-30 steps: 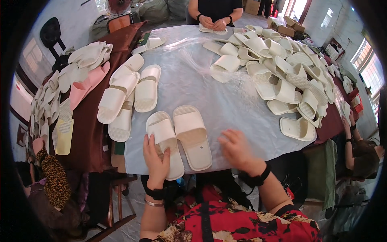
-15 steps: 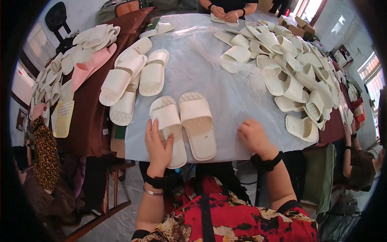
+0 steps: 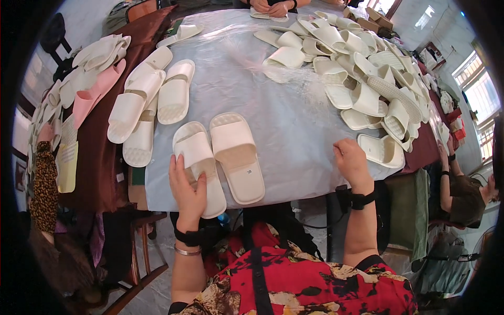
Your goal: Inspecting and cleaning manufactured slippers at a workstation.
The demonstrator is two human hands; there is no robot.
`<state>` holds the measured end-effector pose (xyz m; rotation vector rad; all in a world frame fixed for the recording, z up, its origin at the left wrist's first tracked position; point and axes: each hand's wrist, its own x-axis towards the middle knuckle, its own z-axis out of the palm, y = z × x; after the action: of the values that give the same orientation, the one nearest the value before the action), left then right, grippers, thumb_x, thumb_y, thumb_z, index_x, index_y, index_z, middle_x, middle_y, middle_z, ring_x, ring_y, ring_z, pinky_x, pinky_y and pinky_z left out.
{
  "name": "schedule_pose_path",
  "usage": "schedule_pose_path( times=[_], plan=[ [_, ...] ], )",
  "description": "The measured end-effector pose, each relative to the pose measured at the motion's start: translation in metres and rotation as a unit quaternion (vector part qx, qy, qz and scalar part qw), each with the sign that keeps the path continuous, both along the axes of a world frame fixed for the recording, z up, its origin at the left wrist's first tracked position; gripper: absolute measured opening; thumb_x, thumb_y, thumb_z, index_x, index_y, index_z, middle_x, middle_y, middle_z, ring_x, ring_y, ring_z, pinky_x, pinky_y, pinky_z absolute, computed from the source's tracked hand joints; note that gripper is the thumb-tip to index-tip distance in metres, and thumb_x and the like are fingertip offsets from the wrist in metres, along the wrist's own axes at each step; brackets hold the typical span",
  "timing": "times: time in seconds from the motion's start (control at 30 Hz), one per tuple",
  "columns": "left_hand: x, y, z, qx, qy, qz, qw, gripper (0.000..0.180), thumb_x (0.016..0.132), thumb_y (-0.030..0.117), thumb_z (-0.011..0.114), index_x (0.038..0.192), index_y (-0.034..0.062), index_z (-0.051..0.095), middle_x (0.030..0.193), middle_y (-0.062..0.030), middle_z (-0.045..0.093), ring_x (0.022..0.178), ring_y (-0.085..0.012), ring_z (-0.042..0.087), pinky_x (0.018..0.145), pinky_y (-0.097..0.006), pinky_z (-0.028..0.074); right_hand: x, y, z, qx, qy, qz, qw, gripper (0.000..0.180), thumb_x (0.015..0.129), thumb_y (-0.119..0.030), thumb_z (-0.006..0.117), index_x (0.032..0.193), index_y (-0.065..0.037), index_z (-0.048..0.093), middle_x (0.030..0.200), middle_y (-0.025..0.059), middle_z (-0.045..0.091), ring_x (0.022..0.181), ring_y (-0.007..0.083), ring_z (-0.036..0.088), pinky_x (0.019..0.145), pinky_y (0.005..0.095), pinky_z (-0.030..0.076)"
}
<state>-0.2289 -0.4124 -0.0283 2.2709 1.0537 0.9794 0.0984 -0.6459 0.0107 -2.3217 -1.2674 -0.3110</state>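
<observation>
1. The left hand (image 3: pixel 188 190) lies flat, fingers spread, on the heel end of a cream slide sandal (image 3: pixel 199 165). It presses on the sandal rather than closing around it.
2. That sandal lies sole down at the near edge of the table (image 3: pixel 294 131), with its heel past the edge of the pale sheet that covers the table.
3. A second cream slide sandal (image 3: pixel 236 157) lies just beside the first, on its right, parallel to it and touching or nearly touching it. No hand rests on it.
4. The right hand (image 3: pixel 350 160) rests on the sheet at the near right edge of the table, fingers curled loosely inward. It holds nothing that can be seen.
5. The right hand is just beside a single cream sandal (image 3: pixel 382 151), which lies at the near end of a large heap of cream sandals (image 3: pixel 362 68) along the right side of the table.
6. Four more cream sandals (image 3: pixel 149 102) lie in a loose group on the left part of the table.
7. A stack of white and pink sandals (image 3: pixel 89 79) rests on a dark brown cloth further left.
8. Another person's hands (image 3: pixel 270 6) are at the far edge of the table.
</observation>
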Motion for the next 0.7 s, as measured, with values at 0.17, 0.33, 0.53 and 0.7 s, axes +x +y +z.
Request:
schedule_pose_path(
  times=[0.17,0.33,0.53,0.7],
  plan=[
    [0.000,0.000,0.002,-0.002,0.001,0.005,1.000,0.066,0.082,0.014,0.064,0.140,0.0017,0.034,0.143,-0.0287,0.031,0.131,-0.0440,0.032,0.108,-0.048,0.026,-0.019,0.017,-0.002,-0.059,0.036,0.043,0.997,0.015,0.078,-0.018,0.066,0.080,-0.003,0.065,0.081,0.0132,0.063,0.084,0.0324,0.059,0.072,0.0421,0.049],
    [-0.001,-0.001,0.002,0.011,0.001,0.002,1.000,0.066,0.081,0.012,0.064,0.139,0.0007,0.035,0.142,-0.0294,0.031,0.131,-0.0443,0.032,0.108,-0.048,0.027,-0.038,0.051,0.002,-0.010,0.011,0.078,0.997,0.019,0.079,-0.022,0.065,0.079,-0.002,0.064,0.081,0.0136,0.063,0.084,0.0331,0.059,0.073,0.0424,0.049],
    [0.000,-0.002,0.001,0.019,0.002,-0.002,1.000,0.066,0.081,0.012,0.064,0.138,-0.0004,0.035,0.142,-0.0300,0.031,0.130,-0.0449,0.033,0.108,-0.048,0.027,-0.031,0.059,-0.012,-0.132,0.046,0.024,0.990,0.016,0.081,-0.018,0.060,0.076,-0.003,0.061,0.076,0.0154,0.062,0.078,0.0358,0.060,0.071,0.0454,0.049],
    [-0.004,-0.003,0.003,0.015,0.005,0.007,1.000,0.066,0.081,0.012,0.065,0.138,-0.0007,0.035,0.142,-0.0298,0.031,0.130,-0.0449,0.033,0.107,-0.048,0.027,-0.066,0.051,0.001,-0.054,0.027,0.192,0.979,0.010,0.078,-0.011,0.059,0.072,-0.004,0.055,0.073,0.0136,0.060,0.074,0.0346,0.058,0.065,0.0455,0.048]
  ],
)
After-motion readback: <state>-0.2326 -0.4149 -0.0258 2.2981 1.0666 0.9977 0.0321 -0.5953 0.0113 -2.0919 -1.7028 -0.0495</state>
